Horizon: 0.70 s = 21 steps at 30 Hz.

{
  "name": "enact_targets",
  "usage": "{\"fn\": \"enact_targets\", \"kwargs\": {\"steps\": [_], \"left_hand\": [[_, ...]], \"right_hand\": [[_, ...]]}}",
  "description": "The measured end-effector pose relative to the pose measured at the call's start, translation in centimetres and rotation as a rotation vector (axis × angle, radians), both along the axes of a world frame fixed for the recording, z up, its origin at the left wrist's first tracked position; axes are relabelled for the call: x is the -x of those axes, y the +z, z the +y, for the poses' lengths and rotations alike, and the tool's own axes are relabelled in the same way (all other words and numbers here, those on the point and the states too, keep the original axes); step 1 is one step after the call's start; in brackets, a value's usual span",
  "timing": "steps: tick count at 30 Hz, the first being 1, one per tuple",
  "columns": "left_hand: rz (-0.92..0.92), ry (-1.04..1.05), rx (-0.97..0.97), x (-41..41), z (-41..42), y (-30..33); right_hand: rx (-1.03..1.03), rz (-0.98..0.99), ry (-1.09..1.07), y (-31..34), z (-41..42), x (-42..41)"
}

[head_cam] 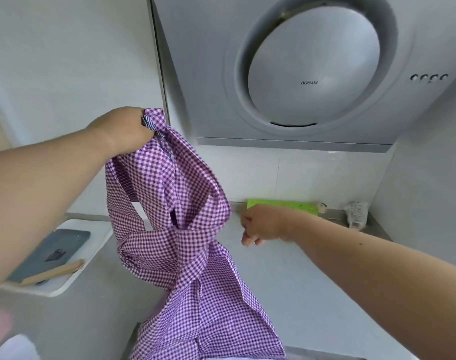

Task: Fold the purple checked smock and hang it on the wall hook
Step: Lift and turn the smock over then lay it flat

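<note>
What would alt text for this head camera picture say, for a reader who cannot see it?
A person's left hand grips a purple checked smock by its top, holding it up unfolded over a white counter, while the right hand reaches toward it, fingers loose. A grey range hood hangs above.

two bare forearms — no sleeves, left hand (123, 131), right hand (260, 227)

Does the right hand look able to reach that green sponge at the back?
Probably yes: the right hand holds nothing and hovers just in front of the green sponge, with nothing between them.
</note>
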<state>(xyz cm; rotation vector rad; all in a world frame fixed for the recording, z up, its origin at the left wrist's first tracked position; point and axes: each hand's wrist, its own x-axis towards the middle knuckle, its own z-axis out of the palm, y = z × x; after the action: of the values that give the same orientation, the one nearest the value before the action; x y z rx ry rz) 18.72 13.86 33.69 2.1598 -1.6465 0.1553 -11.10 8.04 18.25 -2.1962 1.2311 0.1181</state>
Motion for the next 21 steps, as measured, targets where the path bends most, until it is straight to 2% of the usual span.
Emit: {"fn": "enact_targets", "kwargs": {"steps": [3,5,8,12,17,21], "left_hand": [[0.024,0.024,-0.015,0.6,1.9,0.8],[0.066,-0.034,-0.069,2.4,3.0,0.9],[0.005,-0.165,-0.161,7.3,3.9,0.2],[-0.141,-0.262,-0.181,13.4,4.2,-0.8],[-0.285,-0.157,-0.155,16.0,4.7,-1.1],[-0.272,-0.082,-0.117,17.8,4.4,-2.0]], "right_hand": [[-0.08,-0.319,-0.165,-0.6,0.6,2.6],[-0.095,-0.415,-0.179,-0.6,1.7,3.1],[-0.152,-0.479,-0.157,-0.6,3.9,1.6],[-0.308,-0.5,-0.137,-0.3,6.2,0.3],[-0.48,-0.683,-0.229,0.0,7.6,1.0],[-0.453,-0.728,-0.257,0.9,8.4,1.5]]}}
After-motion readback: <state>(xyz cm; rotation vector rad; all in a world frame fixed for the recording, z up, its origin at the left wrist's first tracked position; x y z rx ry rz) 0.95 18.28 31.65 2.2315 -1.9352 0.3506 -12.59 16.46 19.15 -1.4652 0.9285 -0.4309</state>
